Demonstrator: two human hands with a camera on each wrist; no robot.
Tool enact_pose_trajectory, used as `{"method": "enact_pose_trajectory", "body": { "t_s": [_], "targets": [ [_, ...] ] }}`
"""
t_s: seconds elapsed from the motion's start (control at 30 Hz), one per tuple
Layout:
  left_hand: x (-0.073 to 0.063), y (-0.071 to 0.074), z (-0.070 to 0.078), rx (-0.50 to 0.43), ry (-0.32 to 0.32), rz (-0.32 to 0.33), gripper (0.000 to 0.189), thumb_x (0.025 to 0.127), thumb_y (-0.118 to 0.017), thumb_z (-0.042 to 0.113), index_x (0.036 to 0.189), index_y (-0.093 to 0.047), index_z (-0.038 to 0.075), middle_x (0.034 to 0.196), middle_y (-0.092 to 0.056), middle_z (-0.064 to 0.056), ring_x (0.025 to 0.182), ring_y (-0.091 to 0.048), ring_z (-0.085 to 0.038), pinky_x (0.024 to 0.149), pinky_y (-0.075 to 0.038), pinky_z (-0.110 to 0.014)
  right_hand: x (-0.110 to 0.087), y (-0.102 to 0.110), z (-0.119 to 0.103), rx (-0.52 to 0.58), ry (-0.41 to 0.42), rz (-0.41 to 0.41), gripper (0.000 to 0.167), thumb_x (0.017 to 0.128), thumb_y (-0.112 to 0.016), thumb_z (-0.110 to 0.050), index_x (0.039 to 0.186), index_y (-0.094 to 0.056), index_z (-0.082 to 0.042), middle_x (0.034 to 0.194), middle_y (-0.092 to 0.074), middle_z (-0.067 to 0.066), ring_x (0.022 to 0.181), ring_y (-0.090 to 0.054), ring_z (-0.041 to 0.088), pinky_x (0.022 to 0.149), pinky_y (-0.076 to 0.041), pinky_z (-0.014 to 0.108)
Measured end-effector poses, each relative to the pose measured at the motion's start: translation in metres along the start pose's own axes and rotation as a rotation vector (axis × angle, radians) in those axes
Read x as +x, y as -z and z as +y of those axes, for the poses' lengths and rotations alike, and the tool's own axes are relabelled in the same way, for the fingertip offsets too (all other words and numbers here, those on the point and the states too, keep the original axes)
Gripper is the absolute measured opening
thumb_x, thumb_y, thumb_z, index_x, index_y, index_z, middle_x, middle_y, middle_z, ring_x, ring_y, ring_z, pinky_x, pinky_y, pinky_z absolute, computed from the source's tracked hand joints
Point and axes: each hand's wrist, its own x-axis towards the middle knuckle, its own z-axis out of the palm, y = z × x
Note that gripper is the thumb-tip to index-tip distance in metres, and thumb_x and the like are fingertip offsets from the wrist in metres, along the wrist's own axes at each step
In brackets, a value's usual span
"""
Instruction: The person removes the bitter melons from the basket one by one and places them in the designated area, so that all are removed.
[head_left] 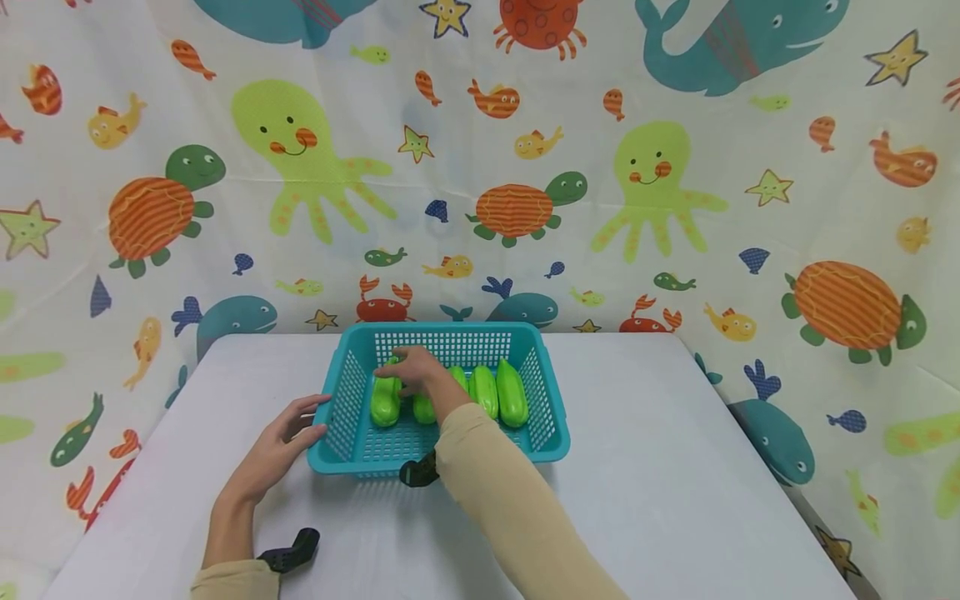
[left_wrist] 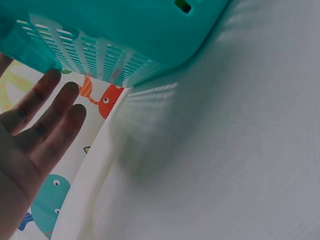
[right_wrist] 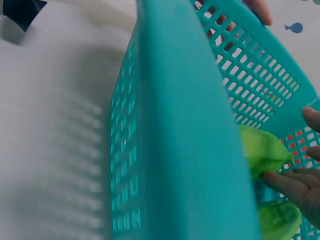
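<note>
A teal plastic basket (head_left: 438, 468) stands on the white table with several plump, elongated green vegetables lying in a row in it. At its left side my left hand (head_left: 273, 450) touches the rim with its fingertips; in the left wrist view three fingers (left_wrist: 57, 135) extend fairly straight beside the basket wall. My right hand (head_left: 418, 371) reaches into the basket over the leftmost green vegetable (head_left: 386, 404), fingers spread to either side of its upper end. In the right wrist view the thumb touches a green vegetable (right_wrist: 261, 149), while another finger stands apart from it.
Other green vegetables, among them the rightmost one (head_left: 512, 396), lie right of the right hand, partly hidden by the forearm. A sea-animal curtain (head_left: 450, 292) hangs behind the white table (head_left: 660, 467). Each wrist wears a black device (head_left: 292, 552).
</note>
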Motion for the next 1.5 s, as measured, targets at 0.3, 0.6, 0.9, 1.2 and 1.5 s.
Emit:
{"method": "enact_pose_trajectory", "body": {
  "t_s": [0.3,0.6,0.9,1.2,1.5],
  "targets": [
    [0.002,0.000,0.003,-0.006,0.008,-0.006,0.056,0.100,-0.054,0.038,0.149,-0.037,0.016,0.152,-0.034,-0.019,0.136,-0.033,-0.049,0.100,-0.030,-0.073,0.000,0.000,-0.004,-0.083,-0.017,-0.005,0.063,0.091,-0.071,-0.018,0.148,-0.043,-0.009,0.148,-0.043,0.013,0.130,-0.048,0.033,0.094,-0.051,0.048],
    [0.004,-0.001,0.004,0.002,0.013,-0.012,0.056,0.100,-0.054,0.039,0.149,-0.037,0.017,0.152,-0.033,-0.019,0.136,-0.032,-0.049,0.100,-0.031,-0.072,0.002,0.000,-0.005,-0.145,-0.024,-0.010,0.062,0.092,-0.070,-0.019,0.147,-0.044,-0.009,0.148,-0.043,0.013,0.129,-0.049,0.033,0.094,-0.052,0.046],
    [0.003,0.000,0.004,0.005,0.027,-0.014,0.057,0.100,-0.053,0.040,0.150,-0.036,0.017,0.153,-0.033,-0.020,0.136,-0.032,-0.050,0.101,-0.032,-0.071,0.005,-0.008,0.001,-0.159,-0.054,-0.018,0.055,0.091,-0.072,-0.018,0.141,-0.052,-0.009,0.143,-0.049,0.012,0.124,-0.053,0.030,0.092,-0.053,0.044],
    [0.000,0.000,0.004,0.003,0.027,-0.009,0.057,0.101,-0.052,0.040,0.150,-0.036,0.018,0.152,-0.033,-0.019,0.135,-0.034,-0.049,0.101,-0.034,-0.070,0.004,-0.013,0.004,-0.149,-0.043,-0.039,0.051,0.090,-0.071,-0.012,0.139,-0.055,-0.013,0.143,-0.048,0.010,0.124,-0.052,0.029,0.095,-0.051,0.045],
    [-0.001,-0.001,0.004,0.002,0.026,-0.009,0.056,0.101,-0.052,0.039,0.150,-0.035,0.017,0.152,-0.033,-0.020,0.136,-0.032,-0.050,0.101,-0.032,-0.071,0.010,-0.016,0.010,-0.270,-0.001,-0.043,0.051,0.088,-0.074,-0.014,0.137,-0.059,-0.018,0.142,-0.049,0.009,0.117,-0.057,0.026,0.089,-0.055,0.042]
  ]
}}
